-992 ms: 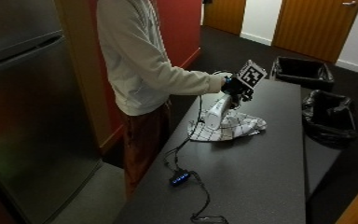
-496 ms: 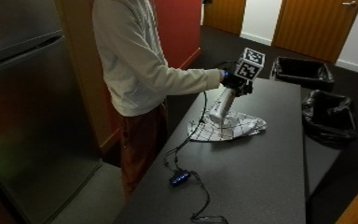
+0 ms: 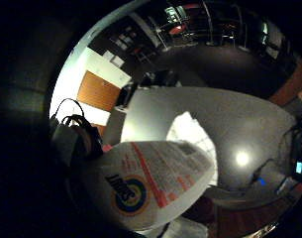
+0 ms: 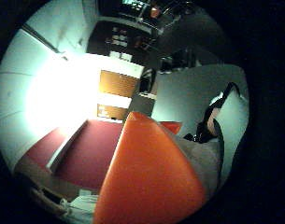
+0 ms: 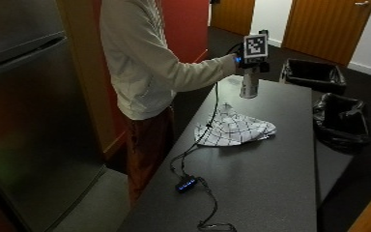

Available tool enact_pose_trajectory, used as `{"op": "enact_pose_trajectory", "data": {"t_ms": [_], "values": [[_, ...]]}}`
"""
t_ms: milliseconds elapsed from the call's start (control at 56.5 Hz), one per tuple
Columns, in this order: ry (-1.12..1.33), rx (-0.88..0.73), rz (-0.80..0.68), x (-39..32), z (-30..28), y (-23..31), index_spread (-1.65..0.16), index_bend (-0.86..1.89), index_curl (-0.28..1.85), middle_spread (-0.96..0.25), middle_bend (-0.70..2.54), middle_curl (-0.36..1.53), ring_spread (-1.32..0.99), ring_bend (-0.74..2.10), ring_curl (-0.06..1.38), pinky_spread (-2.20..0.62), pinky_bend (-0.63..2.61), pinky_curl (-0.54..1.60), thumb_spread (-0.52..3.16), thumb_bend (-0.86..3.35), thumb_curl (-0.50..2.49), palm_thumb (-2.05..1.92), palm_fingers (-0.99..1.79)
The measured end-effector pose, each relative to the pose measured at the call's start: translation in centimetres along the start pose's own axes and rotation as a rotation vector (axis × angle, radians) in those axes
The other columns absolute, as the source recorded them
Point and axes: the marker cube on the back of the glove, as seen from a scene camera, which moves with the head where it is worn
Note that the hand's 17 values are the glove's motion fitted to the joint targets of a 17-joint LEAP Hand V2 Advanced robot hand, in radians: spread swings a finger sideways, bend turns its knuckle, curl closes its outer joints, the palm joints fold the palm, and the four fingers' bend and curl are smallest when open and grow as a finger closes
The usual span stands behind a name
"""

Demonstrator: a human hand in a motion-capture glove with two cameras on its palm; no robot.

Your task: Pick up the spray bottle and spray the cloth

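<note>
In the outside view my gloved right hand point(image 5: 250, 66) grips a white spray bottle point(image 5: 249, 85) and holds it in the air above the far part of the dark table point(image 5: 269, 174). A white cloth with a dark grid pattern point(image 5: 234, 129) lies crumpled on the table, below the bottle and nearer to the camera. The bottle's printed label point(image 3: 155, 183) fills the little finger side palm view, with the cloth point(image 3: 192, 134) on the table beyond it. An orange part of the bottle point(image 4: 146, 177) fills the thumb side palm view.
Two bins lined with black bags point(image 5: 314, 75) point(image 5: 341, 121) stand on the floor beyond the table's right edge. A cable runs along the table to a small device with blue lights point(image 5: 187, 183). A steel refrigerator point(image 5: 24, 116) stands on the left.
The hand has lifted the spray bottle higher and farther from the cloth; one second ago it stood low, right at the cloth.
</note>
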Motion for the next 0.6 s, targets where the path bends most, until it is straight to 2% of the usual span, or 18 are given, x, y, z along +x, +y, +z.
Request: {"op": "enact_pose_trajectory", "data": {"t_ms": [124, 177, 248, 336, 425, 531, 602], "values": [[-0.218, 0.041, -0.01, 0.3, 3.1, 0.6, -0.16, 0.49, 0.55, -0.12, 0.64, 0.52, -0.16, 0.68, 0.47, -0.2, 0.35, 0.38, 0.17, -0.03, 0.81, 0.92, 1.39], [-0.218, 0.094, -0.01, 1.4, 4.6, 0.2, -0.16, 0.49, 0.55, -0.12, 0.64, 0.52, -0.16, 0.68, 0.47, -0.2, 0.35, 0.38, 0.17, -0.03, 0.81, 0.92, 1.39], [-0.219, -0.048, -0.039, 2.6, 7.4, 2.5, -0.16, 0.49, 0.56, -0.12, 0.64, 0.52, -0.16, 0.68, 0.47, -0.2, 0.35, 0.38, 0.17, -0.03, 0.81, 0.92, 1.38], [-0.19, 0.029, -0.025, 4.4, 11.4, 1.7, -0.16, 0.49, 0.56, -0.12, 0.64, 0.52, -0.16, 0.68, 0.47, -0.19, 0.35, 0.38, 0.17, -0.03, 0.81, 0.92, 1.38], [-0.055, -0.08, -0.019, 7.1, 15.5, 3.2, -0.16, 0.48, 0.55, -0.12, 0.64, 0.52, -0.16, 0.68, 0.47, -0.19, 0.35, 0.38, 0.17, -0.03, 0.81, 0.93, 1.38], [-0.232, -0.033, 0.014, 5.1, 19.9, 2.1, -0.15, 0.48, 0.55, -0.11, 0.63, 0.52, -0.16, 0.68, 0.47, -0.19, 0.35, 0.38, 0.17, -0.03, 0.81, 0.93, 1.38], [-0.148, -0.081, 0.023, 6.6, 21.9, 2.5, -0.15, 0.48, 0.55, -0.11, 0.63, 0.52, -0.16, 0.69, 0.47, -0.19, 0.35, 0.38, 0.18, -0.03, 0.81, 0.92, 1.38]]}}
